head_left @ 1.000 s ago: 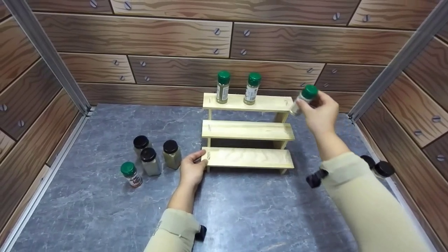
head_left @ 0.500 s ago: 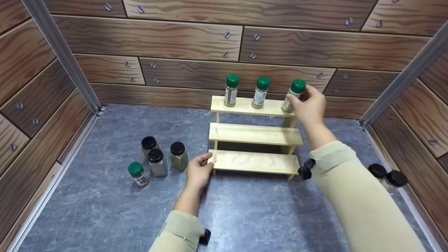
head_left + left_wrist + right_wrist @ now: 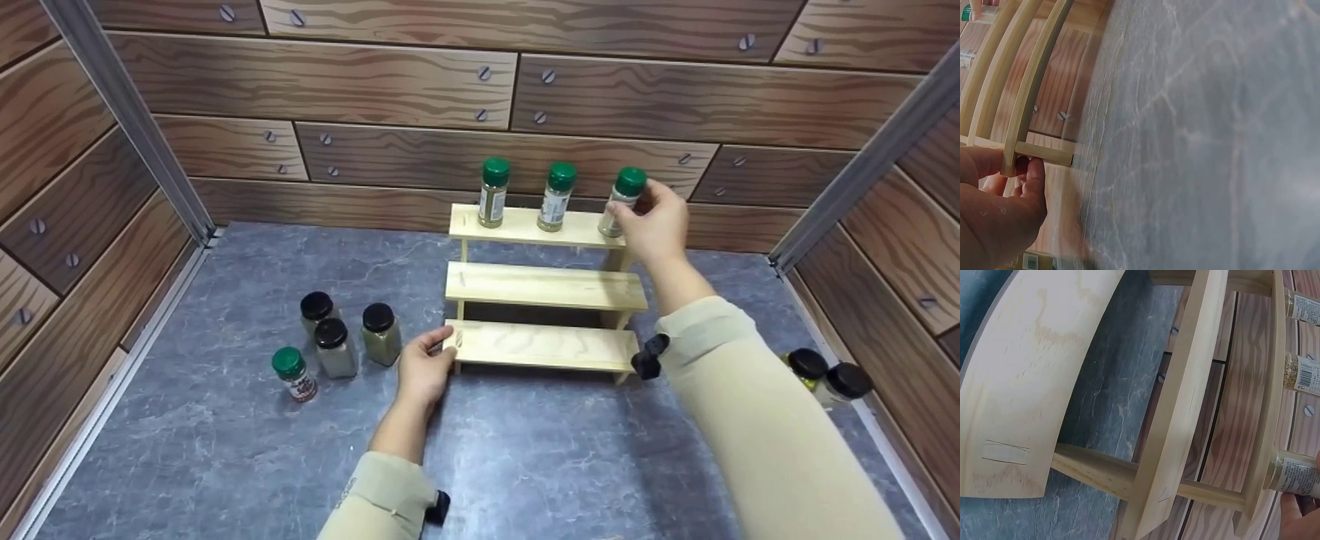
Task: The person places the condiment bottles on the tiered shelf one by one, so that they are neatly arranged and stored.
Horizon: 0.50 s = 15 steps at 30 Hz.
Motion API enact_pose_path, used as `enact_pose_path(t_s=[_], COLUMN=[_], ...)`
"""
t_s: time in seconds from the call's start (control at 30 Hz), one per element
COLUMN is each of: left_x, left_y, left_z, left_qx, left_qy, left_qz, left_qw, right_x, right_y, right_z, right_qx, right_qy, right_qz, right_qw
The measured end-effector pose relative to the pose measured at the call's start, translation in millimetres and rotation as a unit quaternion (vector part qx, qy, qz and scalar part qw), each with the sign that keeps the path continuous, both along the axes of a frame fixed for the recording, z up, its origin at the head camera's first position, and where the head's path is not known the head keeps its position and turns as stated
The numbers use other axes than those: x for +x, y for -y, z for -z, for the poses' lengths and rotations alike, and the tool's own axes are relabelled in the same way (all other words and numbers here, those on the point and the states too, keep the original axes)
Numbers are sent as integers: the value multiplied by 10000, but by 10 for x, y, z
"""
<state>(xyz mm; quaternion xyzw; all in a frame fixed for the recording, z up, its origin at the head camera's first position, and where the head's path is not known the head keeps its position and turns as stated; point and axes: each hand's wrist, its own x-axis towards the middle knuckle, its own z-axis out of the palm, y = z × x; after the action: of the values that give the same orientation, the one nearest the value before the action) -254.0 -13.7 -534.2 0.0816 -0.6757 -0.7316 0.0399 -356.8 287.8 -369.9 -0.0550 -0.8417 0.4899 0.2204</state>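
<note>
The clear, green-capped cylindrical bottle [image 3: 625, 196] is probably light, rigid and slippery, best gripped round its labelled body. It is held upright by the right hand [image 3: 660, 226] at the top right of the pale wooden three-tier rack [image 3: 546, 286], whose bottom shelf [image 3: 546, 344] is pinched by the left hand [image 3: 424, 371]. A second ago, the bottle was tilted beyond it.

Shows pale yellow with faint grain on the stepped rack [image 3: 544, 345] at centre, bright green on the caps [image 3: 562, 176] of the three upper jars [image 3: 553, 210] and the lower-left jar [image 3: 301, 388]. Shows black on the lids [image 3: 331, 332] of three jars left of centre [image 3: 337, 361] and two at right edge [image 3: 836, 391]. Spreads blue-grey with whitish veins across the desk [image 3: 540, 457], brown with dark grain over the walls [image 3: 337, 82], beige along both sleeves [image 3: 765, 405].
</note>
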Motion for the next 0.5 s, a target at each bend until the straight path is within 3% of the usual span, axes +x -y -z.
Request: enact_pose_path(t_s=[0.5], left_x=[11], left_y=[5], left_z=[-7], left_qx=[133], left_qy=[54], left_qz=[50], left_qw=[9999], right_x=[-7], right_y=[-6], right_z=[13], right_qx=[48], right_qy=[74], right_qz=[-3], right_qw=[10000])
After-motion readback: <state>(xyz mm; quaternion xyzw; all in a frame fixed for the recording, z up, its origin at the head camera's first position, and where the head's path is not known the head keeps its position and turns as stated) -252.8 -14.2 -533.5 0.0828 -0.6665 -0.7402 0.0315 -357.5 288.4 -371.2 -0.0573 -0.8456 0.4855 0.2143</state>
